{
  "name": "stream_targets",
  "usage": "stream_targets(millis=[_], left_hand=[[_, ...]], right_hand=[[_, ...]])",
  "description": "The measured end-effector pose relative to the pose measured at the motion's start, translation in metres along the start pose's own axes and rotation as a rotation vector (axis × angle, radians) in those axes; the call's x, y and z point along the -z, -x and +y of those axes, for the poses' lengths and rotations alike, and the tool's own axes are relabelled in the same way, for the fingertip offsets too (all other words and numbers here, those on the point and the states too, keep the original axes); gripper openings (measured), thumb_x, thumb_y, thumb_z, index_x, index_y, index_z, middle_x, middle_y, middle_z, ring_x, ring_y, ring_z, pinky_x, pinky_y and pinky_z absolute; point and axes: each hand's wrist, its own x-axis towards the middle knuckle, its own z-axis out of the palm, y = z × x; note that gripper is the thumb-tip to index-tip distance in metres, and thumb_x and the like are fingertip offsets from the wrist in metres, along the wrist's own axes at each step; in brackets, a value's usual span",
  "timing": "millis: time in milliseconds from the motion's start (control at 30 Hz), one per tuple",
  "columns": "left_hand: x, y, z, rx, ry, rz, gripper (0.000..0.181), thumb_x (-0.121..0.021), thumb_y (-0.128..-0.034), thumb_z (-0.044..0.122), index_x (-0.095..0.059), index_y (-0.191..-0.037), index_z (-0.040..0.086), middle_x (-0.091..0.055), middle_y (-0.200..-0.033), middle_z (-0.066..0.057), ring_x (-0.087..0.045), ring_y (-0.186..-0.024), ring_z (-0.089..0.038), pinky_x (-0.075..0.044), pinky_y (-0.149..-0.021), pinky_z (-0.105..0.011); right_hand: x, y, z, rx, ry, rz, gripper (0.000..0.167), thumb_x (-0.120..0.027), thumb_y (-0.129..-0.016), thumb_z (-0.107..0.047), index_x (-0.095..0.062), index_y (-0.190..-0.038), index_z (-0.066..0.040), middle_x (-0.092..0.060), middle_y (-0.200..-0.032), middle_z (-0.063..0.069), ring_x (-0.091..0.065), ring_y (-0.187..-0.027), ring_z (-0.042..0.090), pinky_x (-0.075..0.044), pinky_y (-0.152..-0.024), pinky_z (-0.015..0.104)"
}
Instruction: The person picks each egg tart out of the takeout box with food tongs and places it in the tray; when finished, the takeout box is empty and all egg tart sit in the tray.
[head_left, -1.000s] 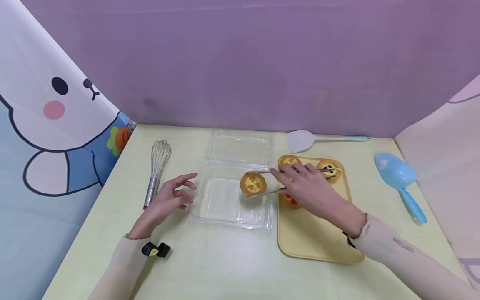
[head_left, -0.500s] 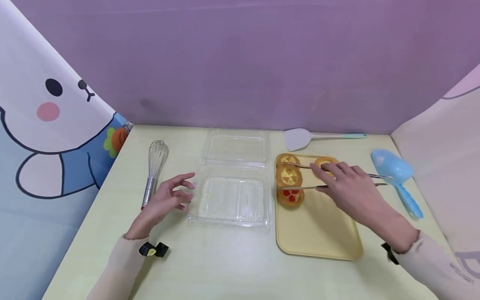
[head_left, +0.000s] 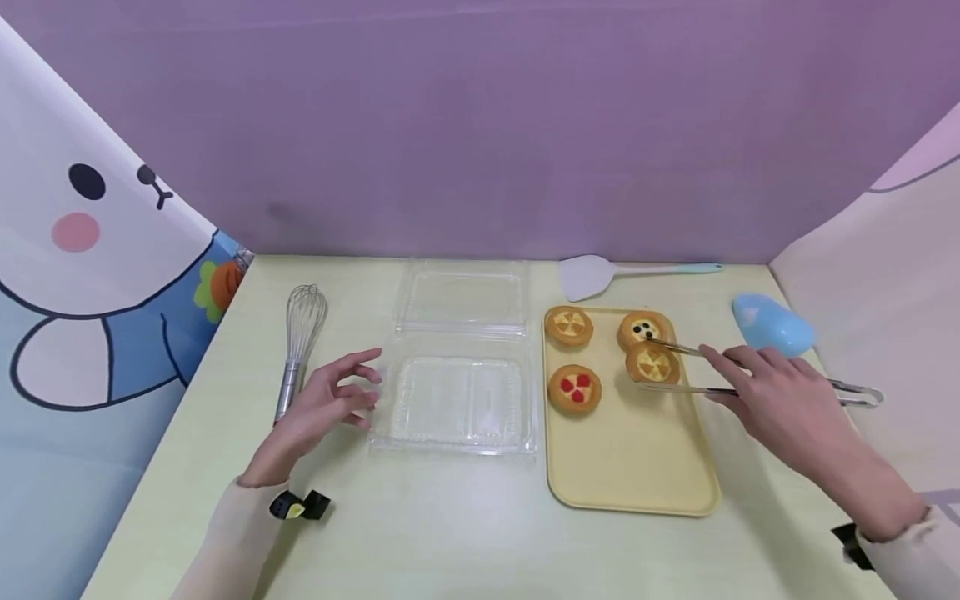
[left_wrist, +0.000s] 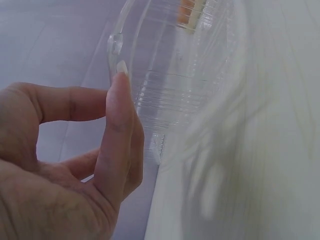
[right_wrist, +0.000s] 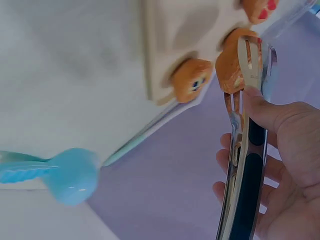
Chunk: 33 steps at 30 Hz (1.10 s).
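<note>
My right hand (head_left: 791, 408) grips metal tongs (right_wrist: 253, 172) with dark handle panels. Between the tongs' tips is a round tart (head_left: 652, 365) with yellow wedges on top, over the right side of the yellow tray (head_left: 630, 467). Close behind it sits a tart with dark dots (head_left: 639, 326); whether they touch I cannot tell. At the tray's left lie another wedge-topped tart (head_left: 568, 326) and a red-topped tart (head_left: 575, 388). My left hand (head_left: 322, 408) is held with loosely bent fingers beside the left rim of an opened clear plastic container (head_left: 453, 447), holding nothing.
A whisk (head_left: 302, 342) lies left of my left hand. Behind the tray is a white spatula (head_left: 588, 277) with a pale blue handle end. A blue scoop (head_left: 772, 325) rests at the right, partly behind my right hand. A purple backdrop (head_left: 480, 133) rises at the table's rear edge.
My right hand has carried the tart in the tongs rightward from above the clear container, across the tray's left tarts, to the tray's right side. My left hand stays beside the container.
</note>
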Motion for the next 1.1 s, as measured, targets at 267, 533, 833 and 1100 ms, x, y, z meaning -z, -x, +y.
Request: stream_targets(millis=[267,533,833,1100], left_hand=[[0.001,0.0,0.001,-0.007,0.002,-0.008,0.071,-0.064,-0.0954,-0.002,-0.036,-0.161,0.006,-0.05,-0.13,-0.025,-0.069,-0.087,-0.02,-0.066,-0.067,-0.036],[0.0,-0.001,0.001,-0.006,0.004,-0.005,0.072,-0.064,-0.0952,-0.003,-0.036,-0.161,0.006,-0.05,-0.129,-0.024,-0.068,-0.083,-0.016,-0.066,-0.066,-0.036],[-0.001,-0.001,0.002,0.002,0.003,-0.002,0.072,-0.064,-0.0951,-0.003,-0.036,-0.161,0.006,-0.049,-0.13,-0.026,-0.068,-0.083,-0.016,-0.066,-0.065,-0.036],[-0.001,0.0,0.001,-0.002,0.002,-0.001,0.072,-0.064,-0.0949,-0.003,-0.036,-0.161,0.005,-0.05,-0.13,-0.026,-0.068,-0.082,-0.014,-0.065,-0.065,-0.035]], right_hand=[[-0.008,0.025,0.001,-0.029,-0.042,-0.059,0.081,-0.014,-0.107,-0.064,-0.07,-0.13,-0.01,-0.075,-0.104,0.012,-0.068,-0.084,0.037,-0.052,-0.056,0.055],[-0.015,0.033,-0.002,-0.024,-0.053,-0.068,0.081,-0.013,-0.107,-0.063,-0.07,-0.129,-0.009,-0.074,-0.103,0.012,-0.07,-0.085,0.037,-0.053,-0.057,0.055],[-0.017,0.031,-0.002,-0.029,-0.04,-0.06,0.08,-0.015,-0.107,-0.064,-0.069,-0.13,-0.011,-0.074,-0.105,0.012,-0.07,-0.087,0.038,-0.053,-0.061,0.056],[-0.017,0.032,-0.002,-0.037,-0.055,-0.082,0.082,-0.013,-0.106,-0.065,-0.069,-0.13,-0.01,-0.074,-0.104,0.012,-0.07,-0.089,0.038,-0.053,-0.064,0.058]])
